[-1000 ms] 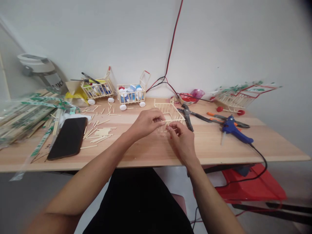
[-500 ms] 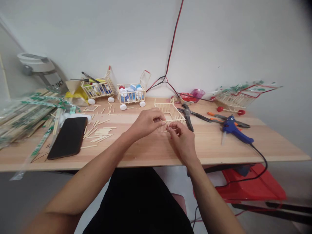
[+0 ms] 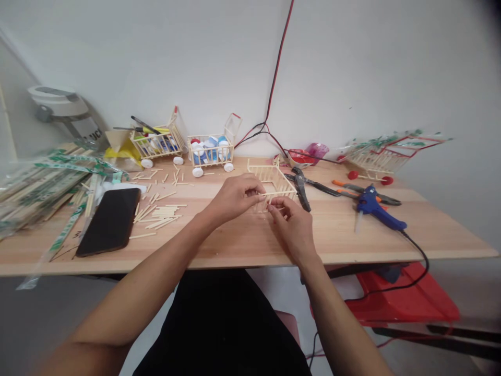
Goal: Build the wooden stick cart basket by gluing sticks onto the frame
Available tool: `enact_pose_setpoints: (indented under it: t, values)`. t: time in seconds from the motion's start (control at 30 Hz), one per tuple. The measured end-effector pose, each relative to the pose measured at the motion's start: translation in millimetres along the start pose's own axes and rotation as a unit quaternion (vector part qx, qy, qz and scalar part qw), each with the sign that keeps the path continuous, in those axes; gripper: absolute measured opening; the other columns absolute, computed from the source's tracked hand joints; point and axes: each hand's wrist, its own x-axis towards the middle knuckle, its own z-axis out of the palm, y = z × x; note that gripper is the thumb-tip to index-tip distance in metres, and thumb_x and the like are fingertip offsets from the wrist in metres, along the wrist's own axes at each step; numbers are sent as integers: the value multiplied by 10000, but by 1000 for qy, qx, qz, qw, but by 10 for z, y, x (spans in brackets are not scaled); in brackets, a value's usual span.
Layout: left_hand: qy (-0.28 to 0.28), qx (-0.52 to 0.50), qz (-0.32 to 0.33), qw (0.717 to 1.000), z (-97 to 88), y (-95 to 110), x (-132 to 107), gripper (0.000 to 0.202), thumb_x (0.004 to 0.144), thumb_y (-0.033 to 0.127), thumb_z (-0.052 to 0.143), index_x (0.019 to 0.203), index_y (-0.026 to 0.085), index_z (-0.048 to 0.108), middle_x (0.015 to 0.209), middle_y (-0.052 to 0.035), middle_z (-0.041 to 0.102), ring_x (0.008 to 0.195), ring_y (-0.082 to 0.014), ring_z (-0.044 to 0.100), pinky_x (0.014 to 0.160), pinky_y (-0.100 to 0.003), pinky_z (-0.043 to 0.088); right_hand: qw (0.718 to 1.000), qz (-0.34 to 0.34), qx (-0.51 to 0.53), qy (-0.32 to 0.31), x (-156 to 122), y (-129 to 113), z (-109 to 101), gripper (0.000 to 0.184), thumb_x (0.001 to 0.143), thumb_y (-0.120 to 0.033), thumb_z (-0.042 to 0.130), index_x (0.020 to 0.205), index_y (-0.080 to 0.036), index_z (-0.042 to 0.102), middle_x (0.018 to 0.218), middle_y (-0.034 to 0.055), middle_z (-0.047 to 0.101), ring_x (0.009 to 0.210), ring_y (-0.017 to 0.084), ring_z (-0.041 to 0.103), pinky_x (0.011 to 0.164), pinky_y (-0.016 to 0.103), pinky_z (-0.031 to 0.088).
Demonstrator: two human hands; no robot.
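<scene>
A small open frame of thin wooden sticks [image 3: 273, 180] stands on the wooden table [image 3: 242, 240] in front of me. My left hand [image 3: 235, 197] is closed in a pinch on the frame's near rail. My right hand [image 3: 291, 222] sits just right of it, fingers curled and pinched at the same near side, on a stick or the frame itself; I cannot make out which. A heap of loose cut sticks [image 3: 158, 214] lies to the left.
Two finished stick carts [image 3: 211, 149] filled with bottle caps stand at the back. A black phone [image 3: 109, 219] lies left, beside packs of chopsticks [image 3: 39, 183]. Pliers [image 3: 301, 188], cutters and a blue glue gun [image 3: 378, 209] with its cord lie right. A red stool [image 3: 407, 303] is below.
Almost nothing; my right hand's fingers shifted slightly at the frame's near rail. The left hand holds still.
</scene>
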Motion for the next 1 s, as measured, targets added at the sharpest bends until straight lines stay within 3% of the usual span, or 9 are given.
enact_pose_setpoints:
  t: [0.4, 0.53, 0.67, 0.8, 0.9, 1.0]
  values:
    - [3, -5, 0, 1000, -1, -6, 2, 42, 810, 143, 651, 803, 147, 693, 862, -53, 686, 778, -143, 612, 709, -260, 474, 1000, 11, -5, 3, -8, -14, -15, 213, 850, -372, 602, 911, -188, 690, 855, 30, 719, 620, 130, 606, 654, 277, 458]
    - [1, -5, 0, 1000, -2, -19, -1, 52, 823, 175, 652, 803, 148, 691, 863, -56, 684, 769, -142, 612, 704, -260, 479, 999, 10, -11, 32, -77, -49, -121, 267, 882, -403, 563, 965, -189, 698, 920, 47, 723, 637, 131, 625, 624, 268, 464]
    - [-4, -13, -1, 1000, -3, -25, -5, 55, 827, 187, 654, 806, 151, 689, 875, -57, 683, 765, -140, 615, 702, -263, 485, 991, -10, -37, 126, -108, 36, -489, 265, 900, -398, 532, 957, -192, 690, 912, 40, 713, 648, 123, 623, 599, 253, 459]
    - [-2, -14, 1, 1000, -6, -26, -8, 43, 822, 172, 655, 798, 154, 686, 866, -53, 683, 761, -138, 611, 701, -263, 482, 948, -22, -211, 239, 43, 419, -1101, 271, 864, -341, 540, 1018, -188, 701, 989, 91, 702, 794, 176, 620, 650, 283, 448]
    - [-3, -14, -2, 1000, -4, -29, -9, 45, 822, 170, 654, 799, 152, 688, 866, -54, 681, 759, -137, 610, 706, -264, 481, 912, 28, -346, 217, 193, 810, -1534, 365, 764, -295, 605, 1095, -168, 694, 1012, 149, 677, 918, 253, 578, 755, 363, 417]
    - [-3, -21, 0, 1000, 4, -35, -8, 48, 821, 167, 653, 798, 149, 690, 869, -58, 680, 763, -138, 610, 711, -265, 484, 893, 78, -413, 164, 273, 1105, -1786, 432, 719, -267, 657, 1125, -124, 697, 1020, 213, 644, 981, 294, 529, 771, 396, 365]
